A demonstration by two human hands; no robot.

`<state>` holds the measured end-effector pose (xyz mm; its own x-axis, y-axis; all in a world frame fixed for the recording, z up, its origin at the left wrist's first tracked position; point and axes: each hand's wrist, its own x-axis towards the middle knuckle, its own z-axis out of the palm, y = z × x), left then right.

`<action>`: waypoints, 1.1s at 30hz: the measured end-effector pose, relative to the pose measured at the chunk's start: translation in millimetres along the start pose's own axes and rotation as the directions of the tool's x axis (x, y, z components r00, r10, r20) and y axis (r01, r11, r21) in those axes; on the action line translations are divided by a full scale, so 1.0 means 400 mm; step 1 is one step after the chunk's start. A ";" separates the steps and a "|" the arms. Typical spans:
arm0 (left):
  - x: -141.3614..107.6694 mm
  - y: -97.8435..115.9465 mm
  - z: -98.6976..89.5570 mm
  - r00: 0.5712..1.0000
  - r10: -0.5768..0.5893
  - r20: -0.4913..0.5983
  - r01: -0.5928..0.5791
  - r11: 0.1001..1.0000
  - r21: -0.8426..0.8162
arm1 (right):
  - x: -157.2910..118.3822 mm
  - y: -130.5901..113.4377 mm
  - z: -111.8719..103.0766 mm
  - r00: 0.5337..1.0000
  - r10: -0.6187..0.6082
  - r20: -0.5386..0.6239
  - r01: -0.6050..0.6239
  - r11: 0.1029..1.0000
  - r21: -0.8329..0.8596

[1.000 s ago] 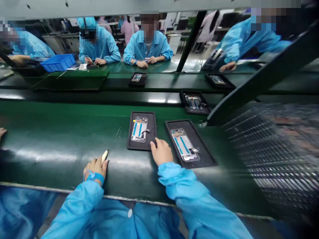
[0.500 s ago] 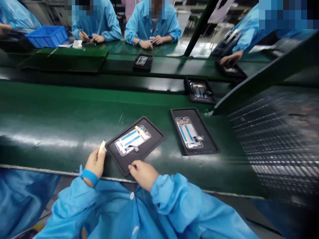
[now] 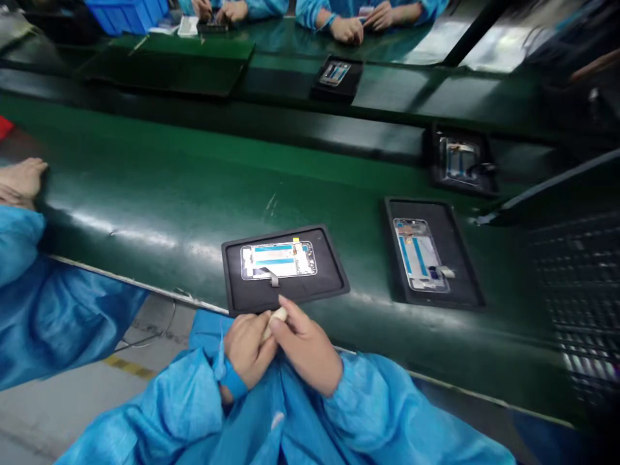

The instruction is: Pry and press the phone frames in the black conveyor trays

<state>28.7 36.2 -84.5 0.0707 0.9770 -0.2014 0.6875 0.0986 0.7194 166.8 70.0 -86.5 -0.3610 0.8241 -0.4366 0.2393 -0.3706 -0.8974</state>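
Note:
My left hand (image 3: 248, 345), with a blue band at its wrist, is closed around a small cream-coloured piece (image 3: 275, 320). My right hand (image 3: 310, 352) meets it at the table edge, its thumb and fingers closed on the other end of the piece. The fingers cover most of it, so its kind cannot be told. Just beyond my hands lies a black tray (image 3: 310, 294). In it rests an opened phone (image 3: 278, 259) with two blue strips, a yellow tab at its upper edge and a grey flex cable hanging off the near side.
To the right, a second black tray (image 3: 465, 284) holds another opened phone (image 3: 420, 255). Farther back are more trays (image 3: 489, 177) with phones and a blue bin (image 3: 119, 14). A co-worker's hand (image 3: 22, 177) rests on the green table at left; other co-workers' hands (image 3: 349, 29) are across it.
My hands have come together, and the right one now also grips the cream piece. The near tray has turned to lie nearly level. The view has shifted, showing a co-worker at left.

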 end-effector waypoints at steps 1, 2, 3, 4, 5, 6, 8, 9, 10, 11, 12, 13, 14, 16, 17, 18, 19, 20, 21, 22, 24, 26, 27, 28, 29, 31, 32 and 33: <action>0.001 0.008 0.008 0.999 0.032 0.006 -0.031 0.999 -0.038 | 0.000 0.004 -0.001 0.999 0.022 -0.046 -0.019 0.998 0.058; 0.004 0.014 0.013 0.998 0.058 0.004 -0.058 0.995 -0.076 | 0.001 0.007 -0.005 0.995 0.045 -0.094 -0.033 0.992 0.125; 0.007 0.016 0.014 0.997 0.074 -0.004 -0.074 0.991 -0.110 | 0.003 0.009 -0.010 0.988 0.072 -0.135 -0.045 0.980 0.194; 0.011 0.017 0.013 0.997 0.072 -0.025 -0.075 0.987 -0.140 | 0.003 0.009 -0.017 0.980 0.103 -0.169 -0.056 0.963 0.262; 0.015 0.016 0.011 0.998 0.043 -0.056 -0.052 0.984 -0.169 | 0.002 0.009 -0.023 0.973 0.143 -0.181 -0.077 0.941 0.330; 0.018 0.015 0.009 0.997 -0.013 -0.080 -0.004 0.978 -0.209 | 0.000 0.008 -0.028 0.969 0.191 -0.160 -0.114 0.912 0.395; 0.023 0.015 0.005 0.984 -0.173 -0.038 0.149 0.927 -0.345 | -0.010 0.005 -0.033 0.961 0.275 0.021 -0.248 0.829 0.501; 0.024 0.017 0.005 0.969 -0.244 0.046 0.240 0.871 -0.430 | -0.017 0.004 -0.032 0.940 0.299 0.162 -0.338 0.779 0.528; 0.023 0.019 0.006 0.943 -0.292 0.158 0.331 0.794 -0.511 | -0.025 0.004 -0.031 0.903 0.304 0.304 -0.426 0.728 0.538; 0.021 0.021 0.006 0.911 -0.303 0.281 0.412 0.704 -0.578 | -0.031 0.005 -0.029 0.857 0.293 0.425 -0.499 0.678 0.539; 0.017 0.022 0.007 0.878 -0.279 0.388 0.474 0.617 -0.628 | -0.037 0.007 -0.028 0.814 0.272 0.513 -0.553 0.632 0.542; 0.012 0.021 0.007 0.855 -0.236 0.463 0.510 0.546 -0.665 | -0.041 0.010 -0.027 0.782 0.251 0.571 -0.592 0.588 0.552; 0.007 0.020 0.006 0.842 -0.193 0.504 0.527 0.494 -0.692 | -0.043 0.013 -0.028 0.758 0.237 0.607 -0.621 0.544 0.564; 0.002 0.012 0.003 0.841 -0.164 0.516 0.530 0.443 -0.723 | -0.044 0.017 -0.032 0.729 0.237 0.642 -0.663 0.477 0.577; 0.003 0.009 0.001 0.846 -0.189 0.499 0.528 0.432 -0.731 | -0.043 0.017 -0.034 0.734 0.254 0.630 -0.665 0.459 0.589; 0.005 0.006 0.000 0.850 -0.236 0.472 0.527 0.420 -0.739 | -0.042 0.017 -0.036 0.757 0.275 0.592 -0.646 0.451 0.617; 0.010 0.006 0.001 0.849 -0.293 0.440 0.527 0.406 -0.746 | -0.042 0.015 -0.036 0.798 0.291 0.529 -0.601 0.451 0.660; 0.015 0.009 0.003 0.843 -0.350 0.408 0.528 0.394 -0.753 | -0.041 0.013 -0.035 0.842 0.292 0.453 -0.539 0.459 0.706; 0.019 0.014 0.007 0.836 -0.400 0.376 0.526 0.386 -0.758 | -0.041 0.011 -0.032 0.884 0.279 0.375 -0.467 0.476 0.745; 0.023 0.022 0.013 0.832 -0.432 0.348 0.521 0.393 -0.758 | -0.040 0.009 -0.029 0.920 0.257 0.296 -0.389 0.507 0.769; 0.026 0.036 0.027 0.844 -0.427 0.325 0.511 0.454 -0.730 | -0.030 0.006 -0.025 0.967 0.220 0.131 -0.241 0.612 0.754; 0.027 0.040 0.040 0.891 -0.352 0.287 0.450 0.599 -0.663 | -0.006 0.003 -0.034 0.973 0.222 -0.067 -0.123 0.737 0.665; 0.029 0.035 0.042 0.928 -0.301 0.220 0.372 0.703 -0.607 | 0.011 -0.001 -0.045 0.958 0.224 -0.179 -0.077 0.802 0.593; 0.034 0.023 0.042 0.964 -0.241 0.114 0.265 0.809 -0.524 | 0.032 -0.006 -0.059 0.935 0.202 -0.290 -0.037 0.872 0.489; 0.041 0.008 0.039 0.986 -0.165 -0.024 0.141 0.902 -0.408 | 0.054 -0.014 -0.076 0.912 0.133 -0.387 0.005 0.942 0.335; 0.065 -0.032 0.026 0.953 0.047 -0.300 -0.076 0.994 -0.084 | 0.099 -0.036 -0.110 0.889 -0.165 -0.426 0.112 0.983 -0.147; 0.080 -0.050 0.020 0.910 0.166 -0.379 -0.144 0.986 0.086 | 0.120 -0.049 -0.124 0.899 -0.318 -0.302 0.179 0.894 -0.410; 0.096 -0.066 0.014 0.867 0.280 -0.412 -0.192 0.951 0.241 | 0.137 -0.062 -0.134 0.910 -0.399 -0.116 0.247 0.744 -0.621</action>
<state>17.3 70.0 -115.0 -0.0445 0.9526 0.3008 0.8148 -0.1396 0.5626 189.2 147.3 -84.7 -0.3192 0.9472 -0.0317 0.6485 0.1939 -0.7361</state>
